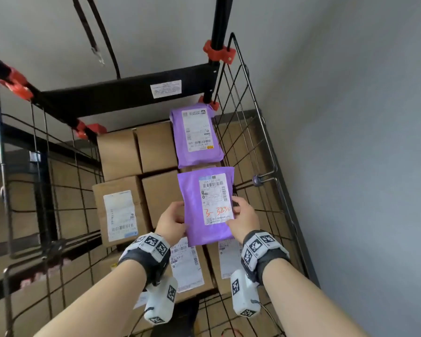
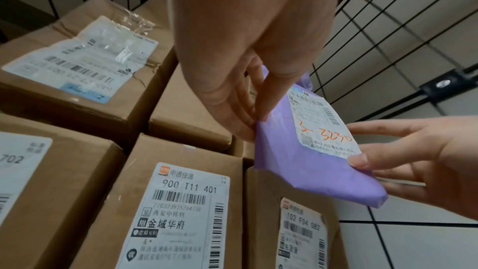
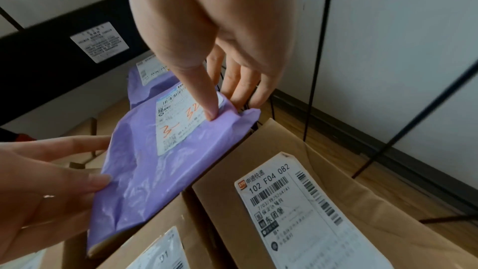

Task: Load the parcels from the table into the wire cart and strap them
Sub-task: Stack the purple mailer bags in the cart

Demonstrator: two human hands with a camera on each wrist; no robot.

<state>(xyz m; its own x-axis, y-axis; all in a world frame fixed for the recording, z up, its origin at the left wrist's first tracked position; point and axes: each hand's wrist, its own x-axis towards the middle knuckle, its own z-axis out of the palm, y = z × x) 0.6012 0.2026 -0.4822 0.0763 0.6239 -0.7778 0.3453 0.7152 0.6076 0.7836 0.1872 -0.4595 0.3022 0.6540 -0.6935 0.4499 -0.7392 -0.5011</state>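
A purple plastic mailer (image 1: 197, 210) with a white label and orange handwriting hangs above the brown boxes (image 1: 122, 154) stacked in the wire cart (image 1: 249, 132). My left hand (image 1: 176, 220) pinches its left edge, and my right hand (image 1: 238, 211) pinches its right edge, thumb on the label. The wrist views show the mailer (image 2: 305, 163) (image 3: 160, 163) tilted just over a labelled box (image 3: 284, 201) at the cart's right side. A second purple mailer (image 1: 196, 135) lies on the boxes at the far end.
The cart's wire side (image 1: 265, 166) stands close to the right of my hands, next to a grey wall (image 1: 350, 117). A black strap with a metal hook (image 1: 97, 51) hangs above the cart's black back bar (image 1: 122, 93). Orange clamps (image 1: 219, 52) grip the posts.
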